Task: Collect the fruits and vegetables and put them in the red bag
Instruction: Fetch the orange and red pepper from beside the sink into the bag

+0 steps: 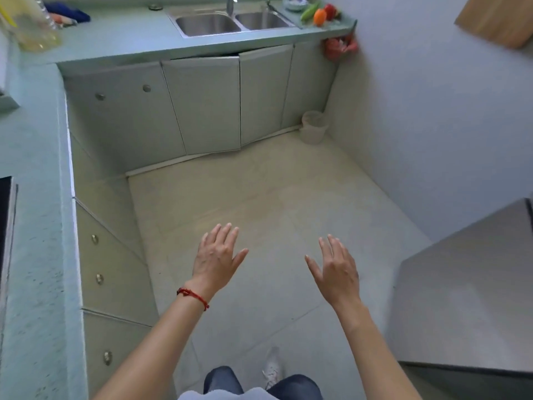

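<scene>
On the far right end of the counter, beside the sink, lie a green cucumber (309, 11), an orange fruit (320, 17) and a red pepper (330, 10). A red bag (340, 47) hangs just below that counter corner, against the wall. My left hand (217, 254), with a red string bracelet on the wrist, and my right hand (336, 269) are held out over the floor, fingers spread, holding nothing. Both hands are far from the produce and the bag.
A double steel sink (233, 22) with a tap sits in the far counter (121, 36). A small bowl (294, 2) stands behind the produce. A pale bin (313, 127) stands in the floor corner. Cabinets line the left; a steel surface (467, 290) juts out at right.
</scene>
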`<state>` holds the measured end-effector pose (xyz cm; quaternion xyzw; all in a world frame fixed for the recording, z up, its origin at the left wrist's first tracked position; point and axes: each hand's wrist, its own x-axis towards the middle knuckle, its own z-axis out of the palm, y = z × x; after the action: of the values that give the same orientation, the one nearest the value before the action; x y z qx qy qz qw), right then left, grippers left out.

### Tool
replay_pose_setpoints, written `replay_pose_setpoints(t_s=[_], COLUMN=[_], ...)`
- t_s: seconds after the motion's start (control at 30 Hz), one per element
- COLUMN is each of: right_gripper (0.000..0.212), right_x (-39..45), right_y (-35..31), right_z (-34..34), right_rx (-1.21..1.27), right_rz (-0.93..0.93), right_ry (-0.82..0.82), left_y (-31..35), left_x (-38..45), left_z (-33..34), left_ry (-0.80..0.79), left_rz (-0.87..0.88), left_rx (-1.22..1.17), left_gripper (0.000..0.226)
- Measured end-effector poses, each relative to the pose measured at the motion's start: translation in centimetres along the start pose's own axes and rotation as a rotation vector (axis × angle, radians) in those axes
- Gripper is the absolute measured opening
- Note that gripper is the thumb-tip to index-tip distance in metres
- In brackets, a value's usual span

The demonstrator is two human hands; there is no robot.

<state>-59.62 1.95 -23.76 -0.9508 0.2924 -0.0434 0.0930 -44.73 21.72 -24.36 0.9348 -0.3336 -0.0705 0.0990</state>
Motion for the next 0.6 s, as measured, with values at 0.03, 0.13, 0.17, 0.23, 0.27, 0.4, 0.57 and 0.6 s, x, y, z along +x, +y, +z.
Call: replay_pose_setpoints(t_s=[0.03,0.13,0.17,0.23,0.27,0.4,0.57,0.6], right_gripper=[0.058,0.065,0.065,0.060,0.058,0.059,0.059,0.057], right_x=[0.6,2.7,3.4,4.8,5.6,8.7,13.9,15.2], right_y=[0.7,2.9,3.4,4.5,5.0,6.8,7.8,7.9], right_z=[-0.2,-1.0,-1.3,-1.8,-2.0,-2.4,-2.5,-2.3], right_rx=[0.004,-0.007,-0.010,-0.014,-0.015,-0.023,0.000,-0.002], right_rz=[0.003,0.004,0.006,0.012,0.012,-0.007,-0.011,-0.009], right_ry=[0.005,0.019,0.017,0.018,0.016,0.013,0.050,0.061], left_y=[0.4,1.9,2.4,3.5,4.0,5.4,5.9,5.8], left_x=[0.7,2.9,3.7,5.3,6.1,9.4,15.0,16.4], left_z=[0.0,0.1,0.1,0.1,0.1,-0.4,-1.1,-1.3], left_ry=[-0.007,-0.009,-0.011,0.000,0.014,0.064,0.096,0.099], left_rz=[-0.005,-0.007,-0.006,-0.003,0.000,0.014,0.048,0.054], left_rx=[0.002,0.020,0.024,0.017,0.010,0.003,0.017,0.016], left_gripper=[0.071,0.079,0.078,0.073,0.073,0.079,0.076,0.075])
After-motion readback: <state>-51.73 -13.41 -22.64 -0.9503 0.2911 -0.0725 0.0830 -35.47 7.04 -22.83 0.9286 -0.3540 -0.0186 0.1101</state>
